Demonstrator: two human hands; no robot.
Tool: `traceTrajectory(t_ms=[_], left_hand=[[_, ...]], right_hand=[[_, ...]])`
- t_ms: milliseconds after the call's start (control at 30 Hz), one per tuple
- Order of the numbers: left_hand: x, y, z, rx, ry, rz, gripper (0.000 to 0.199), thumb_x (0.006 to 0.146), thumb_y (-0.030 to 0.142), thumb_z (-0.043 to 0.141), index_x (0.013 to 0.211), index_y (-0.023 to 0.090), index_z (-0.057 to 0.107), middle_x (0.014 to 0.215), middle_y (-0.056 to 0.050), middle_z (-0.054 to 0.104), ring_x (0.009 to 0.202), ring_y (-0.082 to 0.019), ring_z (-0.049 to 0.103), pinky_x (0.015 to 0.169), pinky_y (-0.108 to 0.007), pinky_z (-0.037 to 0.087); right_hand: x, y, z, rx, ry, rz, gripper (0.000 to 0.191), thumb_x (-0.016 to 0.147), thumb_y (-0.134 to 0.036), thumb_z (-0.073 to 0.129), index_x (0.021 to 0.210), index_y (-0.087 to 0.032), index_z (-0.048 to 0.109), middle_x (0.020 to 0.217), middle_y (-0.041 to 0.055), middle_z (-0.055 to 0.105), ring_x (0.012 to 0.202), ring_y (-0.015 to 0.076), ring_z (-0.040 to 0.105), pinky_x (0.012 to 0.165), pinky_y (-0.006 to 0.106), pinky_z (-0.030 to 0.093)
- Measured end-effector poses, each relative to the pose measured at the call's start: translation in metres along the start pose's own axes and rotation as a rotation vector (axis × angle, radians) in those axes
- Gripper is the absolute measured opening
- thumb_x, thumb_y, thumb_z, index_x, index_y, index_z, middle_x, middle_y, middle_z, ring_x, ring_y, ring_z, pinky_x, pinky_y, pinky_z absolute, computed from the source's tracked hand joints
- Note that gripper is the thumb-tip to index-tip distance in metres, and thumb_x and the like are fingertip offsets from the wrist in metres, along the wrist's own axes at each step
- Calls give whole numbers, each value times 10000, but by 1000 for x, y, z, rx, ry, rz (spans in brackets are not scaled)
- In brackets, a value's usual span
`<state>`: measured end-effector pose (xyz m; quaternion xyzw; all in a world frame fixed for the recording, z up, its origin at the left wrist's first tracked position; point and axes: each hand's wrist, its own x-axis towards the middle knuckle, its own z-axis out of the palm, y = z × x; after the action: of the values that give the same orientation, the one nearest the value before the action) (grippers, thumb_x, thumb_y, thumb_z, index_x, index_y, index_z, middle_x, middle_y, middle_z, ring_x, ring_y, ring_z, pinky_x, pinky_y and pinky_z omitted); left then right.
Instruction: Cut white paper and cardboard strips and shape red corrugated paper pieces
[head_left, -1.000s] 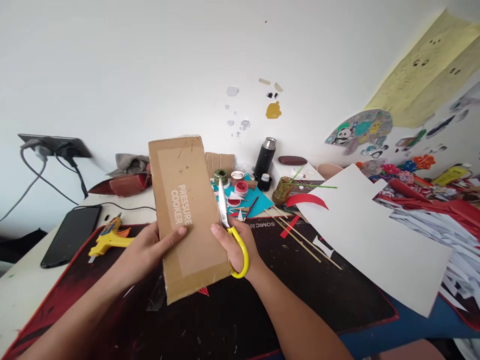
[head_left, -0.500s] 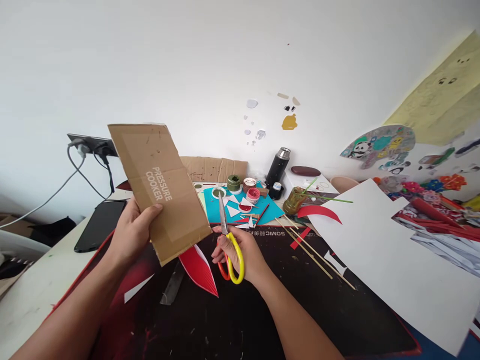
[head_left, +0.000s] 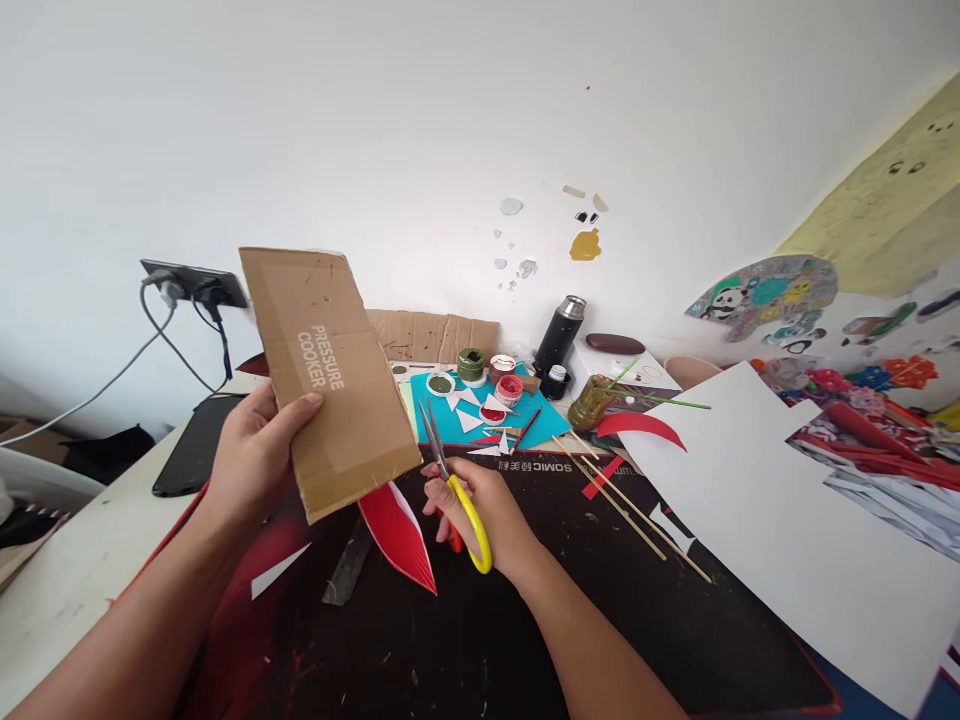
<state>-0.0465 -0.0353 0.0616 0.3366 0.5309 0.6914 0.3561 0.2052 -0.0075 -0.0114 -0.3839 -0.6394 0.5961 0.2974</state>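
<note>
My left hand [head_left: 259,440] grips a brown cardboard piece [head_left: 337,400] by its lower left edge, thumb on the face printed "PRESSURE COOKER". The cardboard is held up above the dark desk mat [head_left: 510,640]. In my right hand [head_left: 484,510] is a pair of scissors [head_left: 471,520] with one yellow and one red handle. Its blades point up and slightly apart, just right of the cardboard's lower right corner. Beneath the cardboard lies a red and white leaf-shaped paper piece [head_left: 397,545], partly hidden. A clear ruler-like strip [head_left: 349,570] and a white paper scrap [head_left: 281,571] lie nearby.
Behind my hands, a blue sheet [head_left: 427,420] carries paint pots [head_left: 472,366] and paper scraps. A black flask [head_left: 560,335] stands near the wall. To the right are thin wooden sticks [head_left: 622,505], a jar [head_left: 591,402] and a large white sheet [head_left: 810,520]. A phone [head_left: 196,445] lies left.
The cardboard has turned slightly more upright, and its top has moved right. The scissors have tilted left and their blades have spread a little. The view has shifted slightly.
</note>
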Motion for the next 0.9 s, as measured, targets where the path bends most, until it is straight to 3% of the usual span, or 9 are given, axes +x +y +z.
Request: traceTrajectory(t_ms=[133,400,900], left_hand=[[-1,-5,-2,91,10,57,424,770,451,887,1080,199,745,1117,-89,830,902,-279,781,651,-290,616],[-6,-11,2,109,-35,89,442,757,475,898,1065,193,752,1102,-88,829,890,-253,762,709,-285,611],[-11,-13,9,84,-58,53,435,760,467,900,1065,196,749,1107,-96,836,899,-265,788,697,-285,626]], right_hand=[[-1,-1,1,-173,107,-79,432,904,-634,773,1087,-243,753,705,3,689,474,159,604,470,257,401],[-5,-9,4,-474,147,-211,322,930,-582,752,937,-261,727,671,7,612,581,179,483,560,286,289],[-3,-12,5,-397,175,-160,432,914,-621,736,740,-253,591,604,-26,541,548,149,348,541,286,270]])
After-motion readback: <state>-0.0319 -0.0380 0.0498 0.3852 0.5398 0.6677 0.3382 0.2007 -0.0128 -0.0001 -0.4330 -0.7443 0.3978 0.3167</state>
